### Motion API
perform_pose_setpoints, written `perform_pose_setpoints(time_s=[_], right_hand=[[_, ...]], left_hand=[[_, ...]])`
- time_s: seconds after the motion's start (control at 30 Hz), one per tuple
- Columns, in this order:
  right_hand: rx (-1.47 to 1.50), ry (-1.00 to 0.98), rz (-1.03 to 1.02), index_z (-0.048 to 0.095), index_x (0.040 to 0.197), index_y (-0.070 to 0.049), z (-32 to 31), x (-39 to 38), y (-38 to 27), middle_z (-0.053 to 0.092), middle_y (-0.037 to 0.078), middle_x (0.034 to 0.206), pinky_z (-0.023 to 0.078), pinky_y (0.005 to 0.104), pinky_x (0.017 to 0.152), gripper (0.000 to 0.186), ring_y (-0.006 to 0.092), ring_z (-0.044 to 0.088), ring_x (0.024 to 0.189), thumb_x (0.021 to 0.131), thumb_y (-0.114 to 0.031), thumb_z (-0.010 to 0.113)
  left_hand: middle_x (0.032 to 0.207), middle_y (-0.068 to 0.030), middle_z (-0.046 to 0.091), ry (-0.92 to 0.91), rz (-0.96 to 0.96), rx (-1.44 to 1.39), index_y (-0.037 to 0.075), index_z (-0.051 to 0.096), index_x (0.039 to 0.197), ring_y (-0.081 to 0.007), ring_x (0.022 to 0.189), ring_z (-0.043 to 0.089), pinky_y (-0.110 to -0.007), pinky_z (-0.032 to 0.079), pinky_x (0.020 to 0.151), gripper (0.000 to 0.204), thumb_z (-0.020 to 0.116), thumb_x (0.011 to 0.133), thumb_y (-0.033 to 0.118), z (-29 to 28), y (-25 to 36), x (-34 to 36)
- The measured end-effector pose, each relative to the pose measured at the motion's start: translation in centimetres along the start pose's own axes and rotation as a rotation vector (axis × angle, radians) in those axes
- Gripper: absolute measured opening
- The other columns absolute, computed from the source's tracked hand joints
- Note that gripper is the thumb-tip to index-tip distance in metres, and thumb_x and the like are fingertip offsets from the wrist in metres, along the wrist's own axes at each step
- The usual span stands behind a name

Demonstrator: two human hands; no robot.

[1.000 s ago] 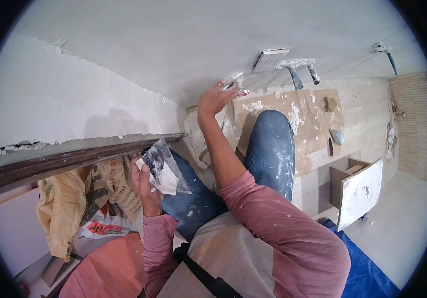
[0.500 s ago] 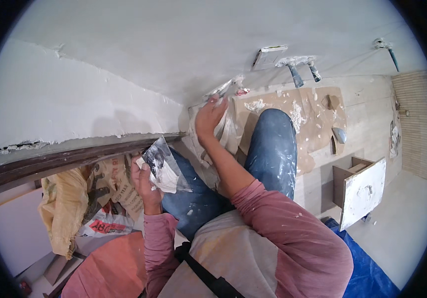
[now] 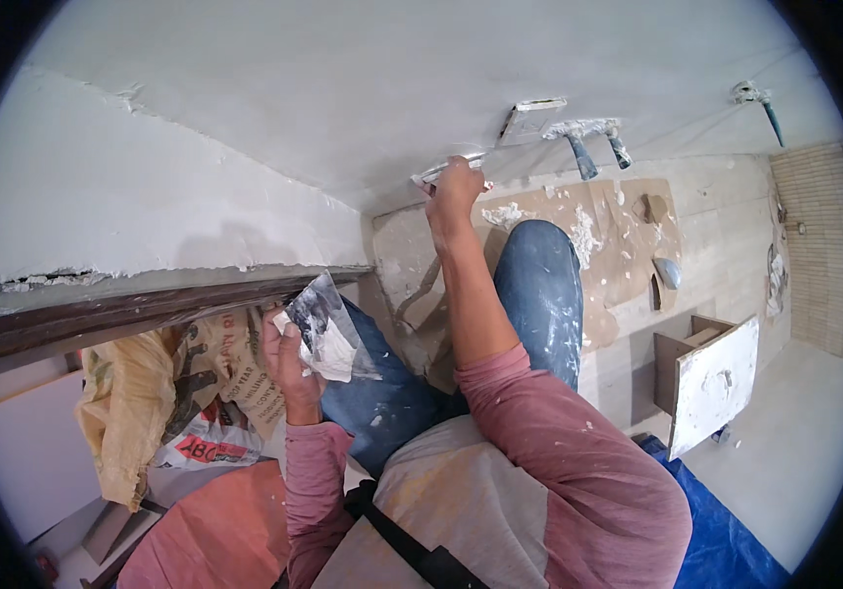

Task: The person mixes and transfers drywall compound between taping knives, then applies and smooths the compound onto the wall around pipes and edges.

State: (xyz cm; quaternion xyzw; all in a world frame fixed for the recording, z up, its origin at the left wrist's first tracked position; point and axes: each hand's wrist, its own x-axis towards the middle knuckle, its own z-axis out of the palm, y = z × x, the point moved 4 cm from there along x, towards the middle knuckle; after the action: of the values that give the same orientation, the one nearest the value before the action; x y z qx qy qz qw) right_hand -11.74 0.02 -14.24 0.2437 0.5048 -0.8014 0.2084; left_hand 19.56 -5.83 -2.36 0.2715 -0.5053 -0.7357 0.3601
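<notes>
Low in front of my knees, my left hand [image 3: 291, 365] grips a thin, flat putty plate [image 3: 351, 322] by its edge, fingers beneath and thumb on top. White putty [image 3: 331, 355] and dark smears lie across its surface. Straight ahead, my right hand [image 3: 457, 187] is closed round a putty knife [image 3: 425, 181] at the foot of the wall [image 3: 392, 108]. The knife's pale blade lies along the wall; bits of red show beside my fingers. Its handle is mostly hidden in my hand.
Pipe stubs [image 3: 581, 157] and a wall box [image 3: 531, 120] stick out at the right. Putty-spattered cardboard [image 3: 628, 265] covers the floor by my knee. Further right stands a small wooden stool [image 3: 716, 383]. Sacks [image 3: 127, 412] lie left, below a dark wooden ledge [image 3: 127, 319].
My right hand has moved right and up along the wall's foot, and its fingers now wrap the knife instead of stretching out. My left hand and the putty plate stay nearly still.
</notes>
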Motion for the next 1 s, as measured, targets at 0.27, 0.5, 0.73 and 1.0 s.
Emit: perform_pose_setpoints(time_s=[0.27, 0.5, 0.73, 1.0], right_hand=[[-0.521, 0.010, -0.520, 0.023, 0.148, 0.012, -1.0, -6.7, 3.5, 0.044, 0.031, 0.135, 0.026, 0.0445, 0.112, 0.068, 0.0425, 0.042, 0.123, 0.093, -0.016, 0.052], [0.149, -0.068, -0.108, 0.046, 0.117, 0.003, -1.6, -2.8, 0.6, 0.059, 0.014, 0.102, 0.060, 0.0486, 0.061, 0.030, 0.0255, 0.063, 0.086, 0.089, -0.007, 0.046], [0.080, -0.084, -0.070, 0.046, 0.116, 0.004, -0.3, -1.7, -0.6, 0.058, 0.014, 0.103, 0.060, 0.0462, 0.061, 0.030, 0.0256, 0.064, 0.083, 0.087, -0.006, 0.045], [-0.279, 0.075, -0.519, 0.038, 0.133, 0.012, 2.6, -4.6, 0.4, 0.049, 0.024, 0.117, 0.041, 0.0460, 0.097, 0.049, 0.0356, 0.052, 0.108, 0.089, -0.004, 0.051]], left_hand=[[0.102, -0.0104, 0.064, 0.128, 0.006, 0.031, -0.002, 0.054, 0.114, -0.0162, 0.090, 0.063, -0.030, 0.050, 0.083, 0.030, 0.058, 0.093, 0.020, 0.5, 0.7, -0.1], [0.101, -0.0101, 0.064, 0.156, 0.001, -0.004, -0.002, 0.053, 0.114, -0.0159, 0.089, 0.063, -0.030, 0.051, 0.083, 0.029, 0.057, 0.094, 0.018, 0.5, 0.3, -0.2], [0.100, -0.0093, 0.064, 0.067, 0.007, -0.023, -0.001, 0.053, 0.113, -0.0150, 0.088, 0.061, -0.029, 0.049, 0.082, 0.027, 0.055, 0.094, 0.017, 0.2, 0.4, -0.2], [0.103, -0.0105, 0.063, 0.077, -0.014, 0.020, -0.001, 0.053, 0.114, -0.0159, 0.091, 0.061, -0.029, 0.049, 0.084, 0.027, 0.054, 0.094, 0.018, 0.1, 0.2, -0.2]])
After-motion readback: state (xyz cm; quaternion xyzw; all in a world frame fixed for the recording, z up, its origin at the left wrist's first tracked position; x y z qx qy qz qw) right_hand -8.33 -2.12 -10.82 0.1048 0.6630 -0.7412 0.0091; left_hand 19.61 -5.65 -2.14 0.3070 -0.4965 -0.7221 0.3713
